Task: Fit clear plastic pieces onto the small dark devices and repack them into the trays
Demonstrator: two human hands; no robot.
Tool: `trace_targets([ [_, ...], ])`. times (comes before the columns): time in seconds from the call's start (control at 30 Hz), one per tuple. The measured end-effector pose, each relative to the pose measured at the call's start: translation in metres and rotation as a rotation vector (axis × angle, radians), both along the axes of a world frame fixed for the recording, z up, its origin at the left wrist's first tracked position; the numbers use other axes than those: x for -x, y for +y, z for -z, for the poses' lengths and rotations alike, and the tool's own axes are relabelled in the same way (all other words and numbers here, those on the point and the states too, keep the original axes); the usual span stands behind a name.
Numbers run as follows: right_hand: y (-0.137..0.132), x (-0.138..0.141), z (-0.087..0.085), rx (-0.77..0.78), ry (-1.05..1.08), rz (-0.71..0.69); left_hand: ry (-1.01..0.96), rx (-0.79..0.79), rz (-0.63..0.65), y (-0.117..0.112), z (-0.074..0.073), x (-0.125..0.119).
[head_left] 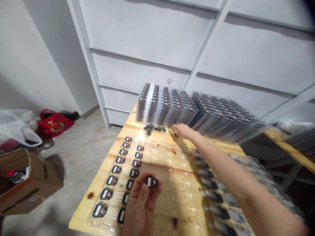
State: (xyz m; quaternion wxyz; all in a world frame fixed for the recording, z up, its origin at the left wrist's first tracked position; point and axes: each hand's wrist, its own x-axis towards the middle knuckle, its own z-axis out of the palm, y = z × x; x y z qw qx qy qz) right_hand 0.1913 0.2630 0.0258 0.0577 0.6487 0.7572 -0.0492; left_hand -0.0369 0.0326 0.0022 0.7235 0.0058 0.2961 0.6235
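Note:
My left hand (pixel 141 205) is closed on a small rounded black device (pixel 151 182) with a brown and white face, held above the table front. My right hand (pixel 181 131) reaches to the back of the table, its fingers bent down and together at a small black part (pixel 176 135). A loose heap of small black pieces (pixel 149 128) lies left of it. Below my left hand, a clear plastic tray (pixel 169 164) holds two columns of similar devices (pixel 116 169) on its left side; its other visible cells hold nothing.
Tall stacks of filled clear trays (pixel 167 105) line the table's back. More trays with black items (pixel 216 196) lie on the right under my forearm. On the floor at left stand a cardboard box (pixel 31 186) and a red bag (pixel 55 124).

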Motion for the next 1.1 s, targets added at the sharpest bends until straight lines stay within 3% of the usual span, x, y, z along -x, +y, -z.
trace_targets([
  [0.23, -0.004, -0.004, 0.028, -0.009, 0.048, 0.058, -0.030, -0.019, 0.031, -0.003, -0.001, 0.002],
  [0.4, -0.004, -0.002, 0.050, 0.015, 0.111, 0.020, -0.051, -0.018, 0.041, -0.005, -0.002, 0.002],
  [0.6, -0.008, 0.000, 0.057, -0.037, 0.208, 0.020, -0.062, -0.095, 0.040, -0.001, 0.002, -0.004],
  [0.7, -0.016, 0.005, 0.048, -0.090, 0.299, 0.052, -0.073, -0.162, 0.050, 0.003, 0.002, -0.007],
  [0.83, -0.056, 0.026, 0.012, -0.171, 0.484, 0.043, -0.097, -0.205, 0.039, 0.005, 0.002, -0.008],
  [0.9, -0.093, 0.040, -0.011, -0.185, 0.604, -0.035, -0.097, -0.219, 0.034, 0.004, 0.002, -0.009],
  [0.97, -0.135, 0.056, -0.032, -0.185, 0.848, -0.210, -0.087, -0.232, 0.041, 0.002, 0.002, -0.011],
  [1.1, -0.200, 0.080, -0.051, -0.286, 0.740, -0.418, -0.066, -0.244, 0.060, -0.004, -0.001, -0.015],
])
